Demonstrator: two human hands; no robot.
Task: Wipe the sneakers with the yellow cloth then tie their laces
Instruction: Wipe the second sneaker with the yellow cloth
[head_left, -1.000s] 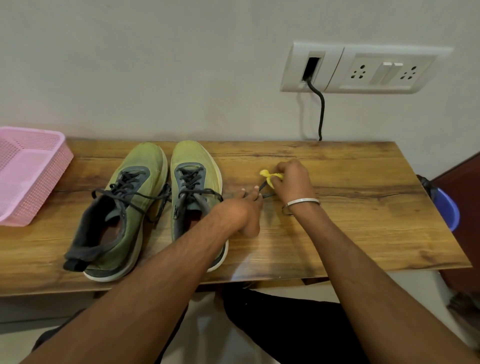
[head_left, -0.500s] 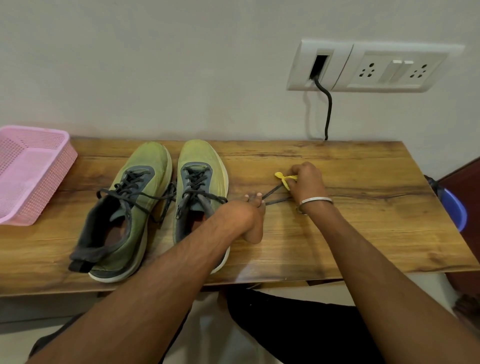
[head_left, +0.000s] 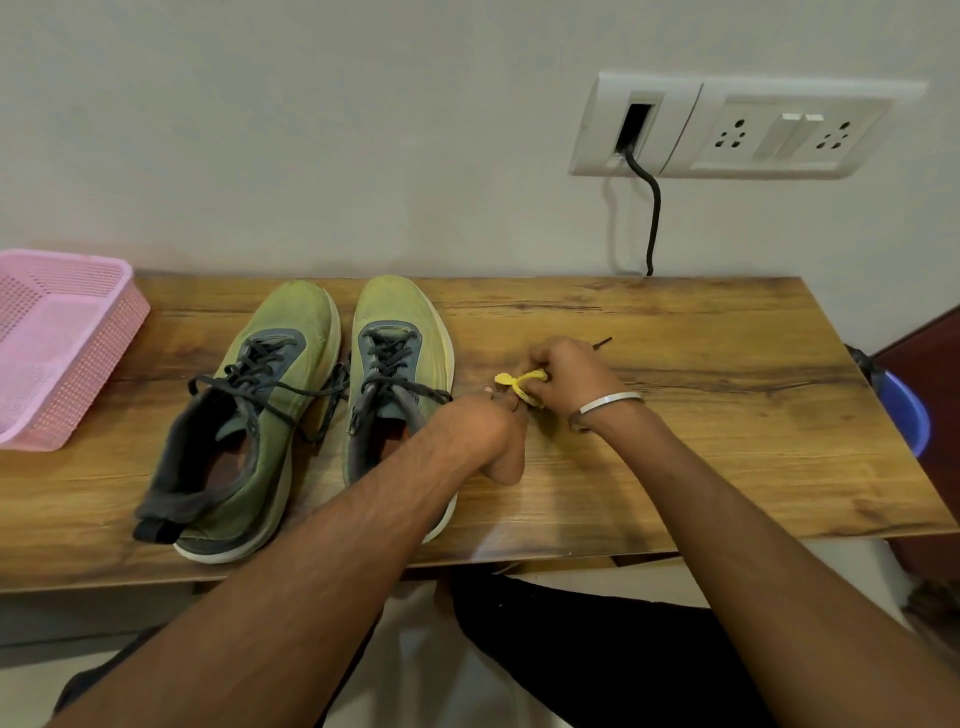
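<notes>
- Yellow cloth (head_left: 519, 380) is pinched in the right hand (head_left: 563, 370), now drawn close to the left hand (head_left: 493, 426); 0.5 s ago they were apart w/ lace stretched between.
- Lace tip (head_left: 602, 342) is now seen beyond the right hand.
- Left hand's fingers are curled at the lace; exact grip can't be told.
- Sneakers (head_left: 400, 364) sit on the surface (head_left: 727, 415), laces untied: wiping prob. not finished.

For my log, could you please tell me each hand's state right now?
Left hand: fingers pinch the dark lace by the right sneaker.
Right hand: grips the yellow cloth.
</notes>
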